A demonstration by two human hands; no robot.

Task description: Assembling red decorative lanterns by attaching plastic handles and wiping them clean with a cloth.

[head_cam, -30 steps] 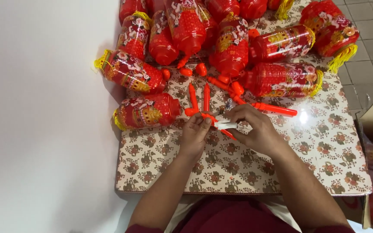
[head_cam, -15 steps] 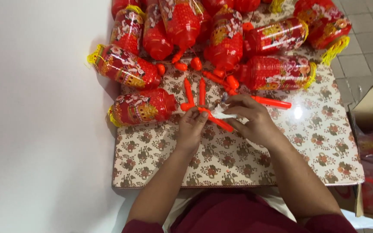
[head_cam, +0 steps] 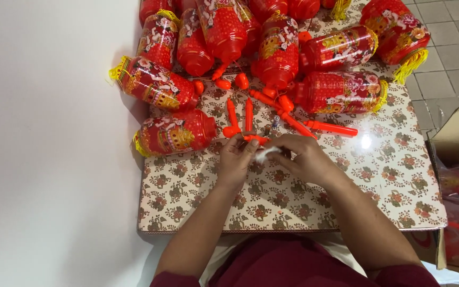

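where the two hands meet over the middle of the patterned tabletop (head_cam: 389, 175), the left hand (head_cam: 236, 159) has its fingers curled and pinching a short orange stick piece (head_cam: 255, 139) at the fingertips. that piece lies roughly across the view, its long axis running left to right, with its right end pointing toward the other hand. the right hand (head_cam: 305, 158) is closed in a pinch on a small white scrap (head_cam: 264, 154), which sits just below the orange piece and between the two hands; whether it touches the piece cannot be told. both hands are about equally close to the piece, the left one actually bearing it.

directly beyond the fingertips, loose orange sticks (head_cam: 240, 116) lie on the tabletop, two of them side by side with long axes running away from the person. a longer orange handle (head_cam: 331, 127) lies to the right, its axis nearly level and slightly tilted. two small dark cylindrical items (head_cam: 271, 126) stand just beyond the hands; their kind is too small to tell.

red decorated lanterns (head_cam: 173, 134) with yellow tassels crowd the far half of the tabletop, most lying on their sides. the nearest lies left of the left hand, apart from it. an open cardboard box (head_cam: 455, 138) sits at the right edge, off the tabletop.
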